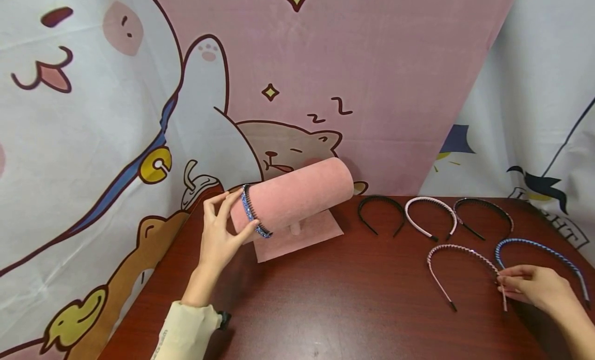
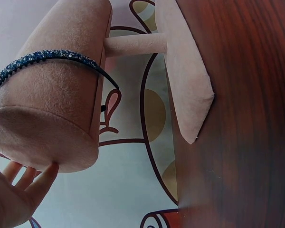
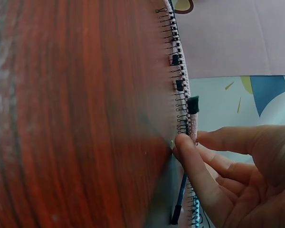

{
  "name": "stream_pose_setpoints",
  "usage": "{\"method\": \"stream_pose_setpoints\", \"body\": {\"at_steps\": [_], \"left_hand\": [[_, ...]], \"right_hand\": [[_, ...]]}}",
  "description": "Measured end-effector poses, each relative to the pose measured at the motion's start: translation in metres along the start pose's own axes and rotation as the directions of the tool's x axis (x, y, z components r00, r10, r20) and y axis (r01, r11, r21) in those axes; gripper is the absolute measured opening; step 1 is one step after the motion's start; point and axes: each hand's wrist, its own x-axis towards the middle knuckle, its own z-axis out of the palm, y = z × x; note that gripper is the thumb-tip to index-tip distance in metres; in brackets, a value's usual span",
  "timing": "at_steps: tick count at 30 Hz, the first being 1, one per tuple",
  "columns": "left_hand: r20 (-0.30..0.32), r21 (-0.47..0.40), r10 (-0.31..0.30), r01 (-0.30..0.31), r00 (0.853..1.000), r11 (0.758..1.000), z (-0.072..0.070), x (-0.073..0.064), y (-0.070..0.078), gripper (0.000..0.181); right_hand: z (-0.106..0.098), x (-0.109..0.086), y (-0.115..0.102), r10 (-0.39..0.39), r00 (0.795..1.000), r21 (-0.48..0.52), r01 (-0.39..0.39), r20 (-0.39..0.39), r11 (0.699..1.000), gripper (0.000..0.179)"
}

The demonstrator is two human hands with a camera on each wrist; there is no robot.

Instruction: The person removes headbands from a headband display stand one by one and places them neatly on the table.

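My left hand (image 1: 220,238) is at the near left end of a pink plush roll stand (image 1: 302,192). Its fingers rest on the end of the roll, and the thumb touches a blue glitter headband (image 2: 47,55) with inner teeth that arches over that end. At the right, my right hand (image 1: 534,287) pinches one leg of a pink wrapped headband (image 1: 457,249) between thumb and fingers. The right wrist view shows that headband edge-on along the table, its leg in the fingertips of the hand (image 3: 228,175).
Behind lie a black headband (image 1: 381,197), a pale pink one (image 1: 429,200) and a dark one with a glittery side (image 1: 485,201). A blue wrapped headband (image 1: 539,242) lies beside the right hand. A cartoon cloth (image 1: 381,65) hangs behind the dark wood table (image 1: 353,298).
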Motion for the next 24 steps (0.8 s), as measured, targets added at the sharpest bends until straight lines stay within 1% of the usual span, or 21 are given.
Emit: {"method": "stream_pose_setpoints", "body": {"at_steps": [8, 13, 17, 20, 24], "left_hand": [[-0.005, -0.001, 0.006, -0.006, 1.0, 1.0, -0.0001, 0.0001, -0.0006, 0.072], [0.0, -0.001, -0.001, 0.001, 1.0, 1.0, -0.0002, 0.0001, 0.0, 0.072], [0.002, -0.003, -0.011, 0.011, 1.0, 1.0, -0.0004, 0.0, 0.001, 0.072], [0.004, -0.001, -0.015, 0.015, 1.0, 1.0, -0.0008, -0.0005, 0.0016, 0.072], [0.008, 0.001, -0.016, 0.016, 1.0, 1.0, -0.0008, -0.0008, 0.0016, 0.072]], "right_hand": [[0.0011, 0.0032, 0.0078, 0.007, 0.998, 0.025, -0.006, -0.059, 1.0, 0.031], [-0.0023, 0.0024, 0.0085, 0.02, 0.997, 0.036, -0.017, -0.078, 0.999, 0.033], [-0.0058, -0.0001, 0.0098, -0.035, 0.997, 0.083, 0.041, -0.076, 0.996, 0.03], [-0.0066, -0.0011, 0.01, -0.063, 0.994, 0.107, 0.073, -0.092, 0.992, 0.029], [-0.0069, -0.0021, 0.0057, -0.057, 0.993, 0.106, 0.069, -0.106, 0.992, 0.032]]}}
